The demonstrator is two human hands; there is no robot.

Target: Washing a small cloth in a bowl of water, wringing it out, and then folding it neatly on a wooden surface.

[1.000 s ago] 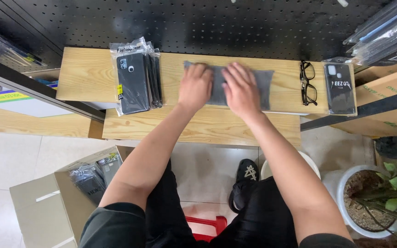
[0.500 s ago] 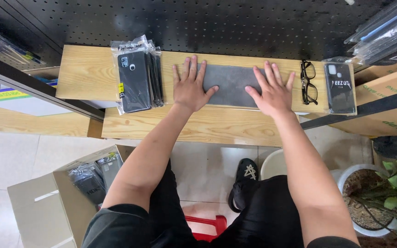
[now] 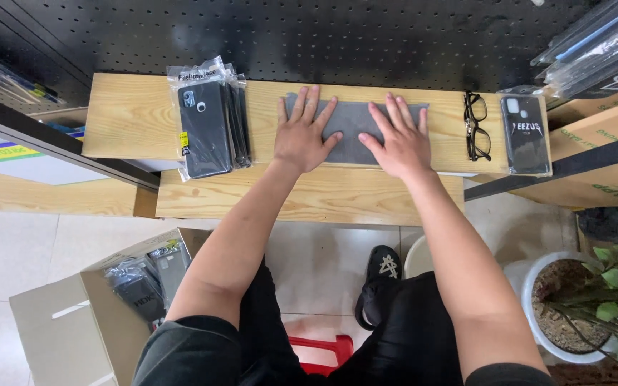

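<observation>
Hands have drawn closer again: left hand [image 3: 307, 134] and right hand [image 3: 396, 139] press flat, fingers spread open, on the grey sheet [image 3: 352, 129] mid-tabletop [image 3: 130, 114], glasses [image 3: 476, 125] at 3 o'clock.

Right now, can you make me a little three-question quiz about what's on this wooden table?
1. True or false: both hands lie flat, fingers spread, on the grey sheet.
2. What lies between the grey sheet and the single bagged phone case at the right end?
A. a pair of glasses
B. a red cup
C. a book
3. Fill in: the stack of bagged phone cases lies on the side of the person's ____ hand.

Key:
1. True: the left hand and right hand both press on it.
2. A, the black glasses.
3. Left.
</observation>
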